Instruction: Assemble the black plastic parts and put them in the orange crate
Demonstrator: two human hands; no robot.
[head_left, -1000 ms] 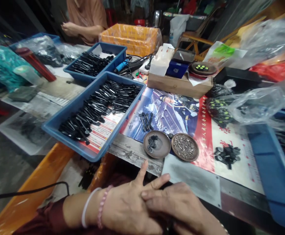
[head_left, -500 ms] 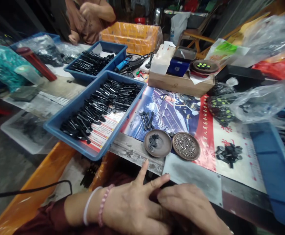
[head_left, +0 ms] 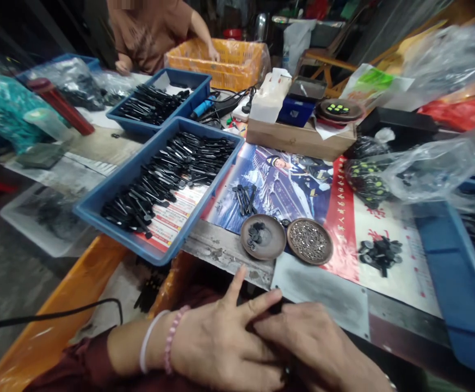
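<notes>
My left hand [head_left: 221,340], with a pink bead bracelet and a white band at its wrist, is low in the view. Two of its fingers stretch out while the others bend inward, closed around something mostly hidden. A bit of something dark shows at its lower fingertips. My right hand [head_left: 316,337] presses against it from the right, fingers curled under; what it grips is out of sight. Just beyond the hands lie a brown dish of small black parts [head_left: 243,234], a dish of tiny metal pins [head_left: 290,239] and a grey metal plate [head_left: 322,294].
A blue tray [head_left: 127,247] of black slender pieces stands to the left, a second blue tray [head_left: 112,115] behind it. Black parts [head_left: 380,253] lie piled on the right, near a blue bin [head_left: 445,272]. Across the table, a person [head_left: 151,32] reaches into a yellow crate [head_left: 237,79].
My right hand's fingers have shifted slightly left and curled closer against my left hand. The person across has lowered an arm into the yellow crate.
</notes>
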